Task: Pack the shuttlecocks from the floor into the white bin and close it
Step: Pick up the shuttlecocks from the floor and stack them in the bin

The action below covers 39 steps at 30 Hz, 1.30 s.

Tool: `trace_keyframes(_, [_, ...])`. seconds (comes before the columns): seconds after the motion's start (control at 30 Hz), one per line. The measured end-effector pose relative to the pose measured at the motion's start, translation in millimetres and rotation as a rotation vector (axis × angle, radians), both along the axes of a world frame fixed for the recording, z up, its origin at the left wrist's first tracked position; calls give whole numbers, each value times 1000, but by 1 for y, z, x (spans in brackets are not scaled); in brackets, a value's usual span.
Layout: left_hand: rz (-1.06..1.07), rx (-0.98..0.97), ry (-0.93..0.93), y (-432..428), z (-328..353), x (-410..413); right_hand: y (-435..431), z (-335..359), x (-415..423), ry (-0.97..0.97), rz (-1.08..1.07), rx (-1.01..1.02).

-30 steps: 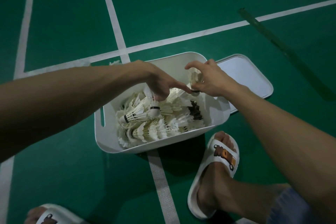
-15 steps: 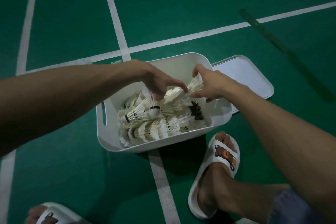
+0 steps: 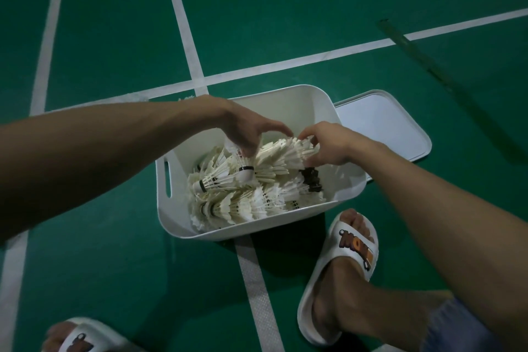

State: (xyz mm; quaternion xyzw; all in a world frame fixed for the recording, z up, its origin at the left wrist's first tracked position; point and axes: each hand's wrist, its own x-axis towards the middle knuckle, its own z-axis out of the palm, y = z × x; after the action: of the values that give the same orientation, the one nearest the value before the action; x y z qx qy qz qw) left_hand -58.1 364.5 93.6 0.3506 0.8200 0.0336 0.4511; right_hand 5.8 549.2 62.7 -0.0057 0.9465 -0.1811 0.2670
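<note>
Shuttlecocks (image 3: 243, 206) in white bin (image 3: 285, 103), left hand (image 3: 251, 131) pinching one shuttlecock (image 3: 246, 175), right hand (image 3: 331, 146) grip curled round stack (image 3: 283, 153)

The white bin (image 3: 288, 110) is set open on the green floor, astride a white court line. It is rectangular with rounded corners, and a slot handle is cut into its left end wall. It is filled with white feathered shuttlecocks (image 3: 243, 207), mostly laid on their sides in nested rows, with black bands at the corks. A few dark shuttlecocks (image 3: 311, 180) are seen near the right end. One nested row (image 3: 283, 153) is gripped above the pile by the right hand (image 3: 331, 146). A single shuttlecock (image 3: 245, 173), cork down, is held by the left hand (image 3: 248, 128). The lid (image 3: 383, 123), flat and white, is laid on the floor just beside the bin's right end, partly hidden behind it.
</note>
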Motion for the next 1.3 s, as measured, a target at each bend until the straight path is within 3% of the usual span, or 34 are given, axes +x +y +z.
trace_keyframes(0.13, [88, 85, -23, -15, 10, -10, 2, 16, -5, -33, -55, 10])
trace_keyframes(0.23, [243, 237, 18, -32, 16, -16, -3, 33, -12, 124, -118, 24])
trace_keyframes(0.33, [473, 390, 29, -49, 11, -15, -24, 38, -12, 266, -121, -177])
trace_keyframes(0.4, [603, 468, -2, -60, 5, -9, -47, 35, -9, 249, -76, -328])
trace_keyframes(0.5, [714, 561, -47, -72, -4, 2, -72, 27, -7, 246, -21, -385])
trace_keyframes(0.8, [796, 684, -38, -101, -8, 18, -118, 14, -13, 247, -7, -440])
trace_keyframes(0.93, [835, 698, 137, -114, -6, 12, -123, 10, -17, 237, -27, -390])
trace_keyframes(1.0, [835, 635, 114, -118, -7, 11, -124, 7, -21, 219, -126, -467])
trace_keyframes(1.13, [792, 566, -51, -121, -16, 16, -129, 2, -27, 110, -361, -816])
trace_keyframes(1.3, [817, 568, 68, -121, -22, 16, -131, 0, -31, 88, -344, -824])
